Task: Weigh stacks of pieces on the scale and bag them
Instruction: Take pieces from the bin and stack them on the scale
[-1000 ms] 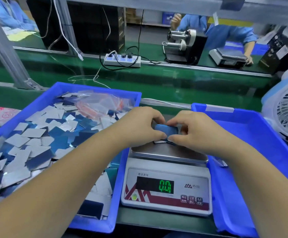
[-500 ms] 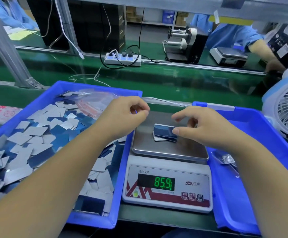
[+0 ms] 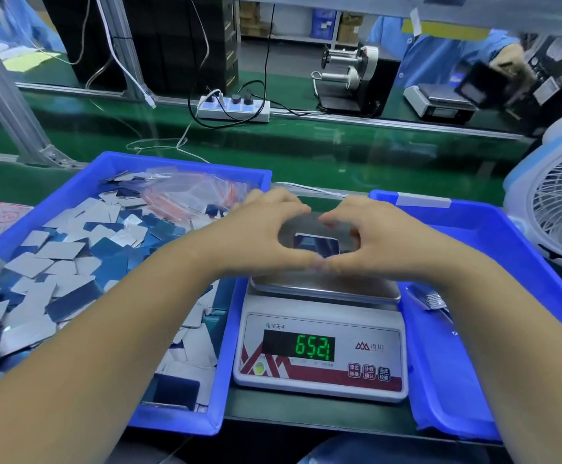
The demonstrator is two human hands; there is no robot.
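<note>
While half a second back only the right hand (image 3: 378,241) touched it, now the left hand (image 3: 259,236) joins, both cupped round the stack (image 3: 316,245) on the scale (image 3: 320,329), clamped or just framing, can't tell. Readout dropped, so probably lifting for bagging.

One head-worn view looks forward and down, close over the scale (image 3: 320,349) between two trays

Bright, even light is falling from overhead, leaving only soft shadows. Glare is gleaming off the scale (image 3: 320,349) pan, its green digits glowing sharply. Motion is blurring the fingertips, and the wide lens is bending the edges outward.
</note>
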